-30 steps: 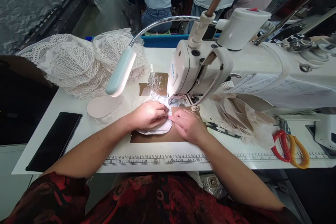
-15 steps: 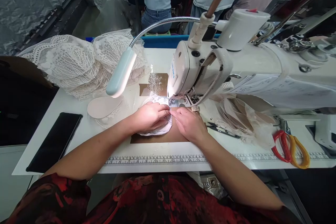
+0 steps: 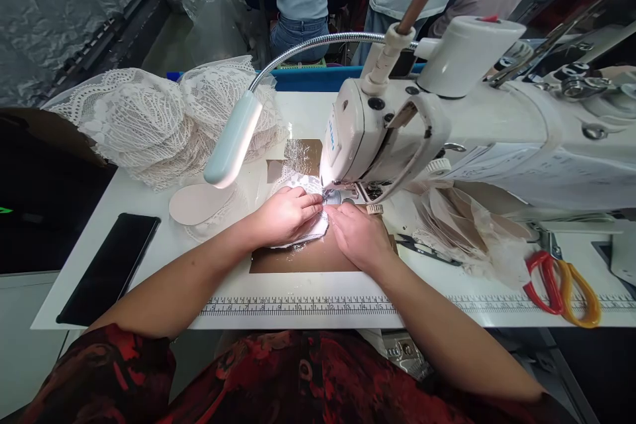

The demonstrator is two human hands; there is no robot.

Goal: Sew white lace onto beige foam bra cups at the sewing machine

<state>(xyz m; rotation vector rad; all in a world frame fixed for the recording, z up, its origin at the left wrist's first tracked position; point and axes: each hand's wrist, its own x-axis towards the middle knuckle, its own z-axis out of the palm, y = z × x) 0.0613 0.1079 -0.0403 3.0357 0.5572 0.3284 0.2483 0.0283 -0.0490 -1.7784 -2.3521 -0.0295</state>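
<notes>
A white lace piece (image 3: 317, 230) lies under the needle area of the sewing machine (image 3: 342, 139), on a brown sheet (image 3: 303, 262) fixed to the table. My left hand (image 3: 285, 215) rests on the lace, its fingers pressed together on the edge beside the presser foot. My right hand (image 3: 358, 233) is close on the other side, thumb and index finger pinching the lace's edge just in front of the foot. The needle itself is too small to make out. The fingertips of both hands almost meet.
Stacked lace cups (image 3: 144, 119) and a beige oval pad (image 3: 201, 203) lie left, near a black phone (image 3: 109, 268). A lamp (image 3: 233, 139) hangs over the table. Right are thread snips (image 3: 430, 252), a pile of beige pads (image 3: 452, 225) and scissors (image 3: 561, 288). People sit and stand behind.
The lace piece has shifted away from me and turned under the machine, its near edge now farther up the brown sheet. Both hands stay at it. The whole view has shifted slightly.
</notes>
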